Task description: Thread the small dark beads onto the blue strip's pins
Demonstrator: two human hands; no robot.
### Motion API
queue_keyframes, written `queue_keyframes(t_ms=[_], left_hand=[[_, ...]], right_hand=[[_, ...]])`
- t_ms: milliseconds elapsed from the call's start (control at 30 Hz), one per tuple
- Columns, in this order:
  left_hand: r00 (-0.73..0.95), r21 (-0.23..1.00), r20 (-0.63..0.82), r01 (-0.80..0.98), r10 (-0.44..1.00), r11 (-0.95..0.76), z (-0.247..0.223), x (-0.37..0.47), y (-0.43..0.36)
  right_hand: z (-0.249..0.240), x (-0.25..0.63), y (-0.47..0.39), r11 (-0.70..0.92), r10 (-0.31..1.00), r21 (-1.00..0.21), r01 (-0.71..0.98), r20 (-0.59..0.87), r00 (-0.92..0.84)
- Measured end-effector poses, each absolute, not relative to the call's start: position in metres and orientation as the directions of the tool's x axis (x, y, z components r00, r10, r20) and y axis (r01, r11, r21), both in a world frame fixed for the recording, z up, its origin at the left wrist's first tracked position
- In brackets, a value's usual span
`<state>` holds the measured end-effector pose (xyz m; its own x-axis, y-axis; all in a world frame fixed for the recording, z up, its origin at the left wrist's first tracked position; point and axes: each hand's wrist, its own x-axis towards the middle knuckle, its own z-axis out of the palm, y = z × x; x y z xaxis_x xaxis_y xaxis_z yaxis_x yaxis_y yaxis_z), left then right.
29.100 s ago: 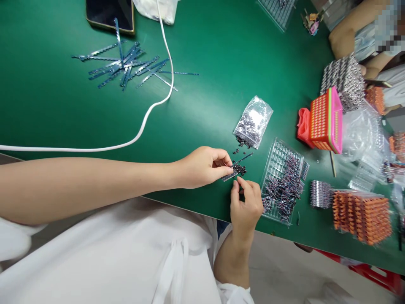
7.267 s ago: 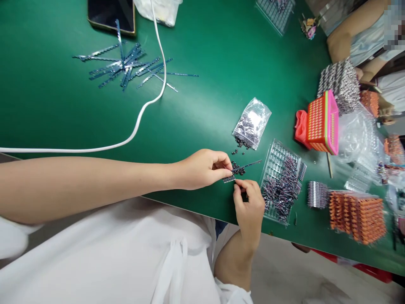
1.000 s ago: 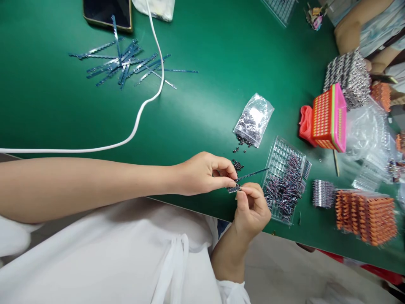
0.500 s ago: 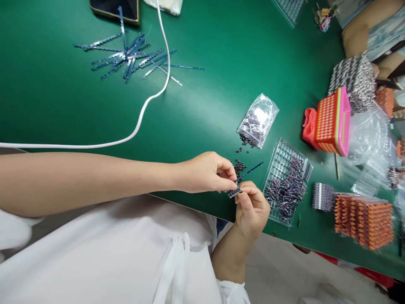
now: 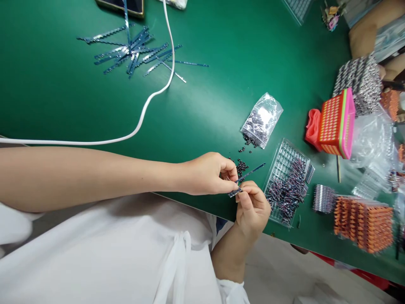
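Note:
Fingers of my left hand [image 5: 212, 174] pinch a small dark blue strip piece [image 5: 234, 193] at the table's front edge. My right hand [image 5: 252, 208] meets it from the other side, thumb and forefinger closed at the strip's end; any tiny part between them is too small to name. A thin blue strip [image 5: 252, 172] sticks out beyond the fingertips. Small dark beads [image 5: 242, 166] lie just behind the hands. Farther back is a clear bag of dark beads [image 5: 262, 120]. A clear tray [image 5: 274, 169] beside my right hand holds a heap of thin dark purplish pieces.
Blue strips [image 5: 136, 48] lie scattered at the back left, crossed by a white cable [image 5: 144, 112]. A phone [image 5: 133, 7] is behind them. To the right stand a red and pink basket [image 5: 333, 124] and orange stacks [image 5: 363, 223]. Another person's arm [image 5: 363, 36] shows at the upper right.
The view has shifted slightly, so the table items appear a little farther right. Both hands keep nearly the same pose around the strip piece.

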<state>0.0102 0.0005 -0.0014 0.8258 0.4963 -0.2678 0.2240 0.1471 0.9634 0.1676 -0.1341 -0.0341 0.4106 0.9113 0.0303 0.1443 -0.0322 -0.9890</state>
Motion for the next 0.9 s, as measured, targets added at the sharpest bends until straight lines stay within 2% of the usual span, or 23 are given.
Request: queue_keyframes(t_ms=[267, 633, 900], left_hand=[[0.847, 0.975, -0.224, 0.19, 0.481, 0.118, -0.0026, 0.0093, 0.0009], [0.864, 0.974, -0.228, 0.197, 0.449, 0.114, 0.0003, 0.0089, 0.0], [0.878, 0.976, -0.218, 0.188, 0.425, 0.113, 0.0008, 0.0088, -0.0015]], right_hand=[[-0.0347, 0.1692, -0.1336, 0.004, 0.92, -0.995, 0.103, 0.044, 0.389], [-0.0337, 0.171, -0.1355, -0.107, 0.949, -0.987, -0.122, -0.138, 0.284], [-0.0338, 0.1721, -0.1349, -0.136, 0.948, -0.983, -0.121, -0.165, 0.273]])
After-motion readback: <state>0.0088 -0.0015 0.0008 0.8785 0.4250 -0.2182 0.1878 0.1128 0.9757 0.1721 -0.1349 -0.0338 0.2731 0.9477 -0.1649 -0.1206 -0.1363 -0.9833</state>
